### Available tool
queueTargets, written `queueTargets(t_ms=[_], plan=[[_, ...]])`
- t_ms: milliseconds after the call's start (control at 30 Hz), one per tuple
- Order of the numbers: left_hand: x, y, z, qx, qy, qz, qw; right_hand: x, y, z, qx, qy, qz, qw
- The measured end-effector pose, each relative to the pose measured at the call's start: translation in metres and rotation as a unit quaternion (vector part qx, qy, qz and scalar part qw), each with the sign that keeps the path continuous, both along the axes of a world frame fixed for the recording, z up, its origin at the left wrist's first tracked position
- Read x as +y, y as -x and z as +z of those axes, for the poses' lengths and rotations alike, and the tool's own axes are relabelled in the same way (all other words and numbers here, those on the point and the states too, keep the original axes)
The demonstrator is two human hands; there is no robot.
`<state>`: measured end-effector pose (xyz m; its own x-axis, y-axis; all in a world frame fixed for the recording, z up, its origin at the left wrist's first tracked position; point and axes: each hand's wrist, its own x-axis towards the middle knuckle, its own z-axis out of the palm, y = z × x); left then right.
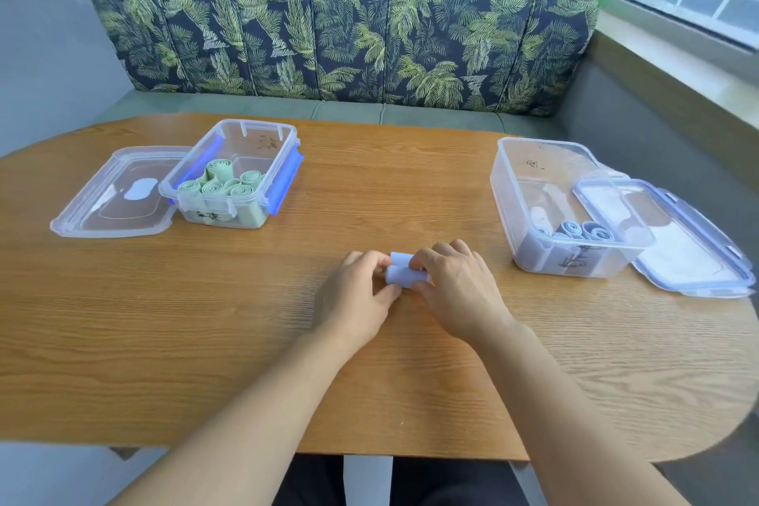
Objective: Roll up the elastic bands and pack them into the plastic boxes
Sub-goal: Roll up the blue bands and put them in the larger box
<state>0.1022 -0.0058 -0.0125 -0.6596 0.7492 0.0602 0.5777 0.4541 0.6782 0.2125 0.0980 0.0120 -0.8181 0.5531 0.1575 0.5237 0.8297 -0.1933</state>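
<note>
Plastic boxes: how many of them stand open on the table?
2. The left box stands far left on the table, holding green rolls; the right box stands far right, holding blue rolls. None seems hidden.

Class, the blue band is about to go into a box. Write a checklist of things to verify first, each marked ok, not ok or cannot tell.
1. Roll finished on the pale blue elastic band: cannot tell, fingers cover its ends.
2. Grip of left hand and right hand on it: ok, both pinch it.
3. The clear plastic box holding blue rolls is open: ok, its clear lid leans at its right side.
4. Room inside that box: ok, only a few rolls lie at its near end.
5. Colour match: ok; the other clear box with blue clips holds green rolls.
</note>
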Motion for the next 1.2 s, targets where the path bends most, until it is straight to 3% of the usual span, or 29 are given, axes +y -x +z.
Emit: queueTargets(t_ms=[400, 633, 967, 1200], plan=[[-0.007, -0.014, 0.002, -0.019, 0.010, -0.016, 1.000, 0.003, -0.018, 0.012, -0.045, 0.036, 0.029, 0.998], [-0.007, -0.014, 0.005, 0.047, -0.007, -0.078, 0.996, 0.001, -0.021, 0.010, -0.026, 0.046, 0.018, 0.998], [0.004, 0.002, 0.003, -0.009, -0.032, -0.117, 0.993, -0.004, -0.029, -0.007, 0.068, -0.006, -0.002, 0.998], [0.003, 0.004, 0.000, -0.052, -0.067, -0.097, 0.992, -0.001, -0.025, -0.010, 0.085, -0.005, -0.014, 0.996]])
